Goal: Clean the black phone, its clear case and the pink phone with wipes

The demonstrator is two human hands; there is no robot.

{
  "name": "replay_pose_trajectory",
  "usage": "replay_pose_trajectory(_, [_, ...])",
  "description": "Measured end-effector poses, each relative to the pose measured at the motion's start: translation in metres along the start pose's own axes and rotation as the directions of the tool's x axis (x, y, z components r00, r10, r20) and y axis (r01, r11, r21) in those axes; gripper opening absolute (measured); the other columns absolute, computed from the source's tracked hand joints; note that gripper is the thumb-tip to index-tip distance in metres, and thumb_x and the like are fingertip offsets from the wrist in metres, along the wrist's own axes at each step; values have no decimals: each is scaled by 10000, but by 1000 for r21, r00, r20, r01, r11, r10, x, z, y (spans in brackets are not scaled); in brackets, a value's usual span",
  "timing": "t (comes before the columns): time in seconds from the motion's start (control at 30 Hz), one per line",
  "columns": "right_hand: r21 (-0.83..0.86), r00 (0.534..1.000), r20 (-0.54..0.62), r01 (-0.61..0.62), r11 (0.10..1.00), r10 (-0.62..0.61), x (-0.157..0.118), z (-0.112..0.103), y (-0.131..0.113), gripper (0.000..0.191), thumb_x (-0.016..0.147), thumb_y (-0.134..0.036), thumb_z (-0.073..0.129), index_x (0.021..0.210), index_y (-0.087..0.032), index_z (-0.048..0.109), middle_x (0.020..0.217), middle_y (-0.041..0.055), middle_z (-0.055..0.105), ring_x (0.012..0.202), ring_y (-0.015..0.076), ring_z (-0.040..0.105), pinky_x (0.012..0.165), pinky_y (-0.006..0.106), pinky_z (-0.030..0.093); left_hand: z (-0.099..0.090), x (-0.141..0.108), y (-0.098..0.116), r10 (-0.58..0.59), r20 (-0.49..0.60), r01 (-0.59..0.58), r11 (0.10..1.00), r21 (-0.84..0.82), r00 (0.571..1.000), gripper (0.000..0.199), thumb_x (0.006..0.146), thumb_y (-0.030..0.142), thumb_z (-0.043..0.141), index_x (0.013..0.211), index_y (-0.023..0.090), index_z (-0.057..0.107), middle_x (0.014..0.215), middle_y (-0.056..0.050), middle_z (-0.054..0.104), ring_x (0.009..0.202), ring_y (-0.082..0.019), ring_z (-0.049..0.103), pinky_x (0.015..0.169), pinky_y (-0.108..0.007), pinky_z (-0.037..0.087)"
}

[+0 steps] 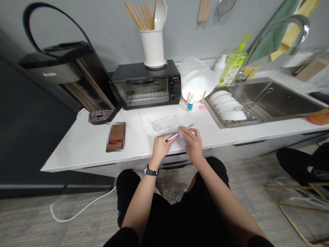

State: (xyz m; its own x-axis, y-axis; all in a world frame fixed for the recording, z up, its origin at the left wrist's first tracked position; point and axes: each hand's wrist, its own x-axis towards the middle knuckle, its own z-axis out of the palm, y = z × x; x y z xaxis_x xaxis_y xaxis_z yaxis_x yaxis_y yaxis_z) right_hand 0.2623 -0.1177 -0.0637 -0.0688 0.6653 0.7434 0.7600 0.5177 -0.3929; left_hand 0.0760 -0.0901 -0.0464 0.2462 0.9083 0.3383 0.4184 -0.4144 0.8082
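Observation:
A thin phone [172,137], pale and purplish, is held tilted above the front of the white counter. My left hand [161,145] grips its near left end, thumb along the edge. At the other end my right hand [192,141] has its fingers bent together against the phone; whether a cloth is also under them I cannot tell. Just behind my hands lies a clear phone case [166,123], flat on the counter. A small white and blue spray bottle [190,103] stands farther back, with a pink pad [202,107] beside it.
A brown, blurred-out flat object [117,137] lies at left, near a tall dark drink machine [95,79]. Behind are a toaster oven [147,85] and a rack of white plates [199,82]. The sink [282,99] with bowls is at right. Another person's leg [295,166] shows there.

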Motion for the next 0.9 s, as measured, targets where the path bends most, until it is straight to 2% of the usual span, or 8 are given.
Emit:
replay_pose_trajectory(0.1, [-54,998,-27,-51,997,49,6,-12,21,906,717,143,413,1484,-281,644,1463,18,700,1151,284,541,1001,506,570,0,-1,-1,-15,2,15,1000,-27,1000,273,972,379,714,1165,237,843,1075,-15,842,827,-210,746,711,-262,530])
replay_pose_trajectory(0.27, [-75,995,-39,-93,993,91,10,-17,32,896,715,125,429,1487,-276,642,1478,30,691,1145,288,541,1006,515,561,0,-1,-2,-27,-8,27,1000,-7,1000,276,967,386,719,1145,219,849,1018,-12,847,793,-201,742,682,-251,524])
replay_pose_trajectory(0.43, [-29,997,-54,-62,998,60,4,-3,6,903,712,141,405,1482,-264,647,1465,41,699,1164,287,572,992,511,574,0,0,-1,1,-9,-1,1000,-13,1000,259,971,371,700,1126,227,848,1019,-13,846,784,-189,727,697,-250,517])
replay_pose_trajectory(0.5, [13,998,-20,-52,999,52,-1,7,-14,895,731,144,412,1485,-277,645,1467,29,698,1186,287,580,994,505,584,0,1,-1,4,-13,-4,1000,26,1000,218,963,322,676,959,194,852,849,-13,825,682,-167,678,638,-241,474])
replay_pose_trajectory(0.57, [51,999,23,-45,998,43,-7,17,-33,873,767,137,429,1496,-297,635,1472,11,694,1177,284,585,980,486,603,0,1,-3,-1,-29,4,996,90,1000,280,943,227,618,725,166,782,649,-20,739,582,-150,606,571,-240,406])
replay_pose_trajectory(0.67, [95,999,47,-18,995,13,-13,26,-51,827,821,118,456,1516,-303,616,1487,6,682,1172,279,585,976,468,617,-1,1,-5,1,-56,6,991,134,998,338,891,114,535,585,166,667,561,-41,666,547,-150,567,539,-249,353])
replay_pose_trajectory(0.83, [87,998,63,0,996,-5,-10,19,-39,876,792,141,423,1511,-318,619,1490,-16,679,1175,267,585,968,451,619,-1,1,-3,9,-45,-4,994,112,999,327,906,159,592,593,163,688,536,-3,633,542,-137,556,548,-239,368])
replay_pose_trajectory(0.9, [64,999,45,-1,998,-2,-6,11,-23,905,757,155,409,1500,-313,630,1481,-16,686,1176,267,583,971,455,610,-1,0,-1,10,-23,-9,998,60,1000,279,950,248,644,725,167,788,640,0,724,599,-150,618,594,-236,433])
